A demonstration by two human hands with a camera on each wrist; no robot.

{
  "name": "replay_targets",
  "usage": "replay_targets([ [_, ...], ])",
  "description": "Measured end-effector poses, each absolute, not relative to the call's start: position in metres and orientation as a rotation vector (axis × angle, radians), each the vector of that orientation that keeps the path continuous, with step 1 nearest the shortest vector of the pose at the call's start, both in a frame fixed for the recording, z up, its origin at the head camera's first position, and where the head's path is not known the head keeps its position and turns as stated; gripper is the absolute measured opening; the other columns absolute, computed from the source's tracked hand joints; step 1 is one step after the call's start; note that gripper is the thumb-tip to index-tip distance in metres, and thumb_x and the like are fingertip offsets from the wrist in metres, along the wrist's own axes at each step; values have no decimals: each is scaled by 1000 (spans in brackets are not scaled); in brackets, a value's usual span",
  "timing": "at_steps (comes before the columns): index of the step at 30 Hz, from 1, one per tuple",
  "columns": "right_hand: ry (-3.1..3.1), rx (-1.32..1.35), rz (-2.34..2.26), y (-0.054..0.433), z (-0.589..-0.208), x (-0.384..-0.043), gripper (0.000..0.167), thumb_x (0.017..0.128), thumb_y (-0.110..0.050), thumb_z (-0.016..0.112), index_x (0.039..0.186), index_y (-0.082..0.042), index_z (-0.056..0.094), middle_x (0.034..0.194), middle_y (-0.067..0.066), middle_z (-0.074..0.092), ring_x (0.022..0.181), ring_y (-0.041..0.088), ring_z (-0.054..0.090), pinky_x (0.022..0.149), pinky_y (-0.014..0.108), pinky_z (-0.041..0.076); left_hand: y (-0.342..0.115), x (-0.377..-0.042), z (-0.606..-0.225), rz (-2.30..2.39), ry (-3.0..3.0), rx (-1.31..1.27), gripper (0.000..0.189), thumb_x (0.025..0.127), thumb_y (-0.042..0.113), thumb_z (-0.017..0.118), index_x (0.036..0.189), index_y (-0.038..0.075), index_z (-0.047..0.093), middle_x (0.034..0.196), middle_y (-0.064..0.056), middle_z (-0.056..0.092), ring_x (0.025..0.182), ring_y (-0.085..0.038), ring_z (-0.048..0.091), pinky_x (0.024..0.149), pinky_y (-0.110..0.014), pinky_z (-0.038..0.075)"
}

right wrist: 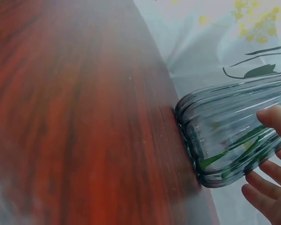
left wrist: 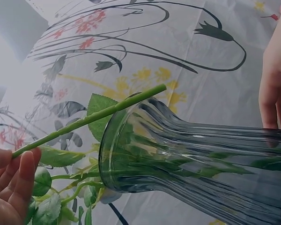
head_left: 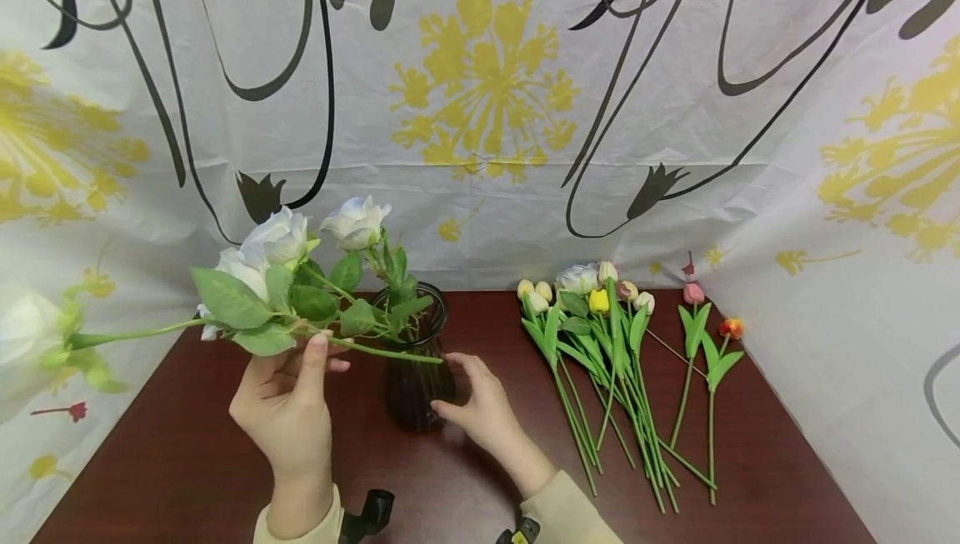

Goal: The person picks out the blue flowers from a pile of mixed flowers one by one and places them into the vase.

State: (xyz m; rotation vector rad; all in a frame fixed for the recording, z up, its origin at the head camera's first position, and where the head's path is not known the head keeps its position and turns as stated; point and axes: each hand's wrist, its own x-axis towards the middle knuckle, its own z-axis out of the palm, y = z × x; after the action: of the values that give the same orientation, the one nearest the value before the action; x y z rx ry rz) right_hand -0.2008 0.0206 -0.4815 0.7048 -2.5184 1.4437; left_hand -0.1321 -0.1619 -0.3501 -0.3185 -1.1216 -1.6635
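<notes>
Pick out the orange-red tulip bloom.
The rightmost tulip bloom, beside and slightly below the pink bloom; it alone is orange-red, not pink, yellow or pale.

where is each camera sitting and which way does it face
Head: worn on the head, facing forward and down at the table and vase; left hand, right hand and sleeves show.
Left wrist: faces a green stem and the vase's mouth, image turned sideways; part of the left hand shows, the right at the edge.
Right wrist: faces the vase's base, along the table; right fingers show.
Shared: both wrist views show the vase and patterned cloth.
</notes>
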Motion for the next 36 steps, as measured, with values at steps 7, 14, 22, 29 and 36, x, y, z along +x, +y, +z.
replay_targets([
  [7, -2509, 688, 1405, 18, -483, -198, 58, 73, -17, 84, 124, -11, 56, 112, 3, 60, 105, 16, 57, 86, 37, 49, -162, -132, -349, -1674, -1062, -280, 18, 78, -24, 63, 95, -27, 59, 82, -22, 68, 63, -25, 68, 49, -27, 53],
  [14, -2510, 656, 1379, 17, -483, -195, 59, 72, -18, 84, 123, -12, 56, 110, 0, 60, 103, 19, 59, 85, 38, 49, -163, -132, -349, -1671, -1025, -241, 19, 78, -23, 64, 94, -29, 56, 80, -23, 68, 62, -24, 67, 48, -27, 52],
  [22, -2497, 635, 1365, 16, -483, -193, 59, 71, -18, 85, 121, -13, 56, 108, -2, 59, 100, 20, 60, 81, 37, 50, -164, -132, -349, -1680, -993, -239, 20, 78, -23, 63, 96, -29, 56, 80, -23, 67, 63, -25, 67, 49, -28, 52],
  [29, -2499, 607, 1352, 15, -483, -191, 60, 69, -20, 85, 121, -14, 56, 107, 0, 59, 99, 18, 59, 80, 37, 51, -167, -132, -348, -1687, -956, -232, 18, 79, -23, 63, 94, -29, 56, 80, -24, 67, 62, -26, 67, 48, -28, 52],
  [36, -2484, 585, 1331, 14, -483, -189, 60, 68, -19, 86, 120, -13, 56, 107, -2, 58, 98, 20, 60, 79, 37, 51, -169, -133, -347, -1723, -896, -230, 14, 79, -23, 62, 91, -28, 56, 84, -27, 65, 63, -28, 67, 47, -30, 52],
])
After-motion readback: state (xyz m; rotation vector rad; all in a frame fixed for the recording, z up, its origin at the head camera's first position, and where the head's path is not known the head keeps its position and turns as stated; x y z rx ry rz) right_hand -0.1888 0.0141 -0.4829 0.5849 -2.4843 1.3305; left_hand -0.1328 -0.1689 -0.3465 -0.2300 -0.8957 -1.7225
